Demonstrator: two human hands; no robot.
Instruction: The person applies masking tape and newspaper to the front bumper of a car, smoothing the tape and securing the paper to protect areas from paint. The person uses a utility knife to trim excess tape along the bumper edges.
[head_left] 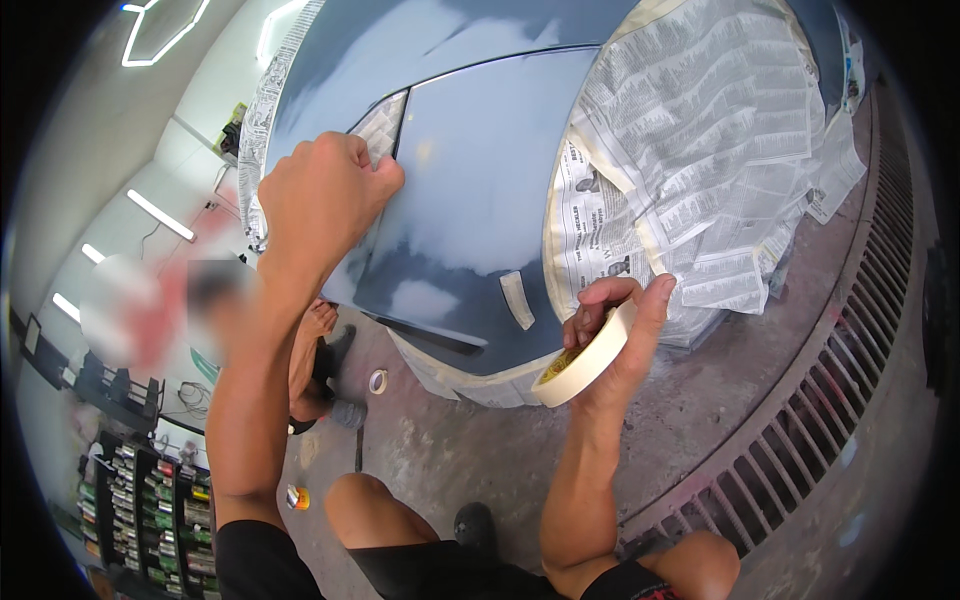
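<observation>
My right hand (pixel 628 330) grips a roll of cream masking tape (pixel 590 362), its fingers reaching through the core. It is held close to the newspaper-covered wheel area (pixel 715 130) of a grey-blue car body (pixel 490 170). My left hand (pixel 325 195) is raised over the car's edge with fingers curled and the thumb pressed in; whatever they may pinch is hidden. Behind it, a small newspaper-covered opening (pixel 382 128) shows in the panel. A short strip of masking tape (pixel 517 300) sticks to the lower part of the panel.
Another tape roll (pixel 378 381) and a can (pixel 298 497) are on the concrete floor (pixel 430 445). A metal floor grate (pixel 800 440) curves along the right. Another person (pixel 318 360) is close by on the left, beyond my forearm. A rack of cans (pixel 150 510) stands lower left.
</observation>
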